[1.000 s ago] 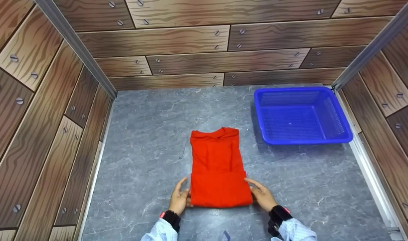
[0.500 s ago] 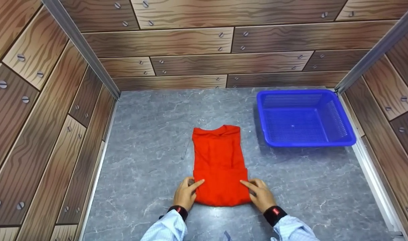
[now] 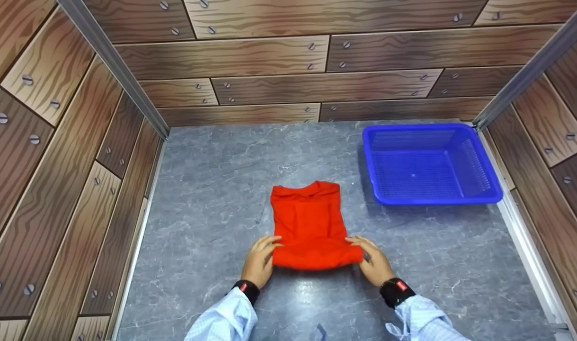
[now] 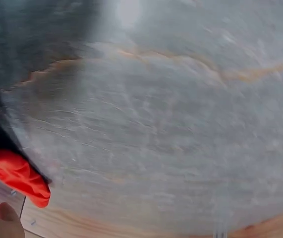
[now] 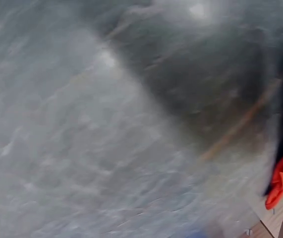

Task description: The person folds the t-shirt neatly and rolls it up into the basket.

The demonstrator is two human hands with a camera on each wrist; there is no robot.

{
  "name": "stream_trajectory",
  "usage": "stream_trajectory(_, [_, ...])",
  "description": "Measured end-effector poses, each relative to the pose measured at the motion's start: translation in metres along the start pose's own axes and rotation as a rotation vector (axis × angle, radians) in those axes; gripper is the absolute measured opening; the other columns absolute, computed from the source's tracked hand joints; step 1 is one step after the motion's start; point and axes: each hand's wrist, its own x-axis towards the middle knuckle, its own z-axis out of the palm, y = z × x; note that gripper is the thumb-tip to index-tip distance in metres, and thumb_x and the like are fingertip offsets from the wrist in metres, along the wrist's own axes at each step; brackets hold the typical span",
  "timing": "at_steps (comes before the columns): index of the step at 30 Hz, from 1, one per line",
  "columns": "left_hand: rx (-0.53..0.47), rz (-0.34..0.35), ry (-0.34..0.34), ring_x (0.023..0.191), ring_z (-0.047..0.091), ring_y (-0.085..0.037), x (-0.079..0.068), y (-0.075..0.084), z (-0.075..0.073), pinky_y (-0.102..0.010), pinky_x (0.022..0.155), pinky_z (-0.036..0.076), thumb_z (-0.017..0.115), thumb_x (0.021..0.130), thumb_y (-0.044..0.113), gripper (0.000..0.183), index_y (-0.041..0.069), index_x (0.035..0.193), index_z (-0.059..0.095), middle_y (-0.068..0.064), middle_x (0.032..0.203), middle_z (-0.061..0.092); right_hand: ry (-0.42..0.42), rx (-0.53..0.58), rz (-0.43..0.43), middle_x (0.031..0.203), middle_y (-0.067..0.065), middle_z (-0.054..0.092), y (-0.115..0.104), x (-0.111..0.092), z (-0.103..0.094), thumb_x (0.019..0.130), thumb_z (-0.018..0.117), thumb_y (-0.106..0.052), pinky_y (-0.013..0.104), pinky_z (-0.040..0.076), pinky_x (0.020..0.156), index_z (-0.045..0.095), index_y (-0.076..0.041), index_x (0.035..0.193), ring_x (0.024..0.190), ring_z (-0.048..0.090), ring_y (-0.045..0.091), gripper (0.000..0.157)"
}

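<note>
A red T-shirt [image 3: 312, 220], folded into a narrow strip with its collar at the far end, lies in the middle of the grey marbled surface. Its near end is bunched and raised a little, blurred by motion. My left hand [image 3: 258, 263] grips the near left corner of this end, and my right hand [image 3: 377, 264] grips the right one. In the left wrist view, a red edge of the shirt [image 4: 22, 174] shows beside part of the hand [image 4: 5, 225]. The right wrist view catches just a red corner [image 5: 281, 184] of it.
Back right stands a blue plastic basket [image 3: 413, 177] with nothing inside. Wood-patterned walls [image 3: 264, 57] enclose the surface at the back and both sides, with metal strips along the corners. A small dark mark [image 3: 321, 331] is at the near edge.
My hands have gone from beside the shirt to gripping its near end. That end has lifted and moved away from me, making the shirt look shorter. The basket stays put.
</note>
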Motion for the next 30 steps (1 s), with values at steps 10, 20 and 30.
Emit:
stream_trajectory(10, [-0.135,-0.315,-0.04,0.107,0.067,-0.034,-0.002,0.009,0.006,-0.043,0.093,0.052,0.055,0.09,0.0,0.029,-0.002,0.117,0.066,-0.019,0.113,0.071,0.006,-0.014,0.106,0.111,0.019,0.07,-0.007,0.004,0.005,0.094,0.051,0.004,0.043,0.055,0.09,0.062,0.005,0.115,0.107,0.066,0.028,0.024])
stream_trajectory(20, [-0.358,-0.529,0.058,0.1,0.065,-0.023,0.01,0.017,0.014,-0.033,0.091,0.052,0.051,0.101,0.013,0.022,0.001,0.109,0.067,-0.015,0.108,0.071,0.079,-0.009,0.165,0.117,0.021,0.068,-0.015,0.019,0.015,0.1,0.051,-0.008,0.044,0.052,0.09,0.06,0.001,0.123,0.106,0.065,0.031,0.027])
stream_trajectory(30, [-0.485,-0.8,0.194,0.072,0.049,-0.011,0.008,0.022,0.035,-0.023,0.07,0.042,0.06,0.096,0.012,0.015,-0.002,0.093,0.061,-0.002,0.074,0.053,0.069,0.187,0.56,0.101,0.015,0.067,-0.015,0.026,0.031,0.101,0.054,-0.026,0.026,0.046,0.075,0.06,-0.004,0.121,0.083,0.059,0.011,0.031])
